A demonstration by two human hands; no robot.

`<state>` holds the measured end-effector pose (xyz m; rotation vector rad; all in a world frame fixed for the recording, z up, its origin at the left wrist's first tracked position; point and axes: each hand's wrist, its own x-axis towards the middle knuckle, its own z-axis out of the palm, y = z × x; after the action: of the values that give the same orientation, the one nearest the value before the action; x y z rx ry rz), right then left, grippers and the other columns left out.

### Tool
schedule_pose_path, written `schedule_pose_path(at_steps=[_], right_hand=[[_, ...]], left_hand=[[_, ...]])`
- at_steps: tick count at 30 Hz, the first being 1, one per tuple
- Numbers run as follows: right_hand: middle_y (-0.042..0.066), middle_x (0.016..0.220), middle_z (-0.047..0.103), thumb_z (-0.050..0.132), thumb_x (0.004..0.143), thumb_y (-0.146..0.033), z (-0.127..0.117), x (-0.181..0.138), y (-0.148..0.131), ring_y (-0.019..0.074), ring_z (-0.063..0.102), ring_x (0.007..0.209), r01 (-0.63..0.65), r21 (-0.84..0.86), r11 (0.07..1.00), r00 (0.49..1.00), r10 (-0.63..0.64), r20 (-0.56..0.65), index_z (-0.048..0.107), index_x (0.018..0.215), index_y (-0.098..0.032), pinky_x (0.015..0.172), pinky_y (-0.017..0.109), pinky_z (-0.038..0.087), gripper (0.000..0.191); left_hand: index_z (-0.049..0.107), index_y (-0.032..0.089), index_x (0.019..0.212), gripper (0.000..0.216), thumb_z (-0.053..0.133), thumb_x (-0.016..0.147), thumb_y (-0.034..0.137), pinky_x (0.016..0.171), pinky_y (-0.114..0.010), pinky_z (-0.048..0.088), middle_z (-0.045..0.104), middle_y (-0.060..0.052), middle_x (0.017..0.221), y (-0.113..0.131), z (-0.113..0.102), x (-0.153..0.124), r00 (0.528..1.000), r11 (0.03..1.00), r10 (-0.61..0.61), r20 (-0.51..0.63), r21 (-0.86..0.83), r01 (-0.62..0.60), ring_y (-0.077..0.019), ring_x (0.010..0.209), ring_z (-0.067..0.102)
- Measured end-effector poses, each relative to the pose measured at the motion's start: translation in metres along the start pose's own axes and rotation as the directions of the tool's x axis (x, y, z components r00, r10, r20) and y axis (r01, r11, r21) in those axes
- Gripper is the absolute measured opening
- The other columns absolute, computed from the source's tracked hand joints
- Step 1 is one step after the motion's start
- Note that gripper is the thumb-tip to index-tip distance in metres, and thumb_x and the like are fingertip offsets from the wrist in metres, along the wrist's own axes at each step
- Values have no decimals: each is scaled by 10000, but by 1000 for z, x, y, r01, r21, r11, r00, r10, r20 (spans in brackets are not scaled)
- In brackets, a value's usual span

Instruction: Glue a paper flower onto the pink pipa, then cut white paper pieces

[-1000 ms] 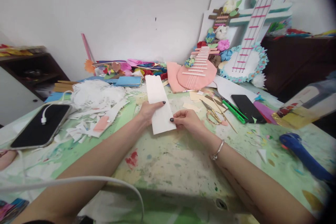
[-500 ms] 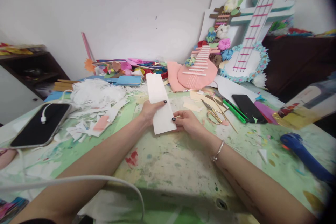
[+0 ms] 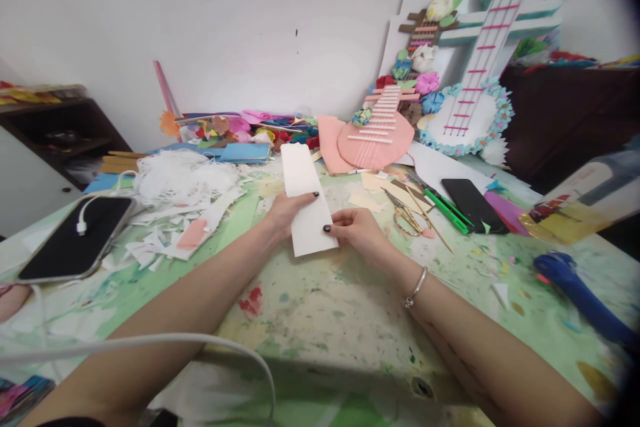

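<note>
White strip (image 3: 310,230) is held in both hands (image 3: 353,227), forearms (image 3: 200,287) converging.

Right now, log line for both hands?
left hand: gripping white paper strip | right hand: pinching its right edge | gold-handled scissors: on table

The head camera looks down across the table (image 3: 320,320).

Long white paper strip (image 3: 310,223), far edge uneven, leaning slightly left, between both hands (image 3: 284,213)
</note>
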<state>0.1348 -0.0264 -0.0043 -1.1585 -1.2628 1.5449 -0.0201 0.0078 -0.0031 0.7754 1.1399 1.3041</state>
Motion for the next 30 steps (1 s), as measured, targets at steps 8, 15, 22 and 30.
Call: schedule_pose_path(at_steps=[8,15,22,30], right_hand=[[-11,527,644,720,602,-46,0,-3,-5,123,603,505,-13,40,999,999,14,-37,634,774,-136,485,216,485,212],[-5,537,652,680,652,-22,1,-5,-8,124,602,471,-63,6,998,998,63,-30,609,807,-129,448,216,488,202],[1,553,651,680,665,-23,0,-5,-7,123,608,483,-75,-14,997,997,75,-28,602,796,-125,441,211,496,184],[13,601,675,661,642,-2,-1,-2,-4,130,638,556,-97,139,986,995,95,22,613,794,-137,533,233,528,209]], left_hand=[[632,117,900,355,753,566,122,586,-342,571,702,-77,780,8,0,-7,985,997,-74,155,41,68,-209,623,657],[641,114,877,391,784,513,126,648,-362,568,708,-73,810,5,0,-6,992,996,-29,126,88,17,-220,678,659],[649,114,885,383,784,526,129,669,-377,580,717,-90,829,3,-1,-4,995,991,-27,92,130,14,-243,712,675],[652,95,867,352,773,536,91,651,-415,587,717,-115,860,-2,-1,-1,996,994,-45,73,99,37,-250,683,679]])
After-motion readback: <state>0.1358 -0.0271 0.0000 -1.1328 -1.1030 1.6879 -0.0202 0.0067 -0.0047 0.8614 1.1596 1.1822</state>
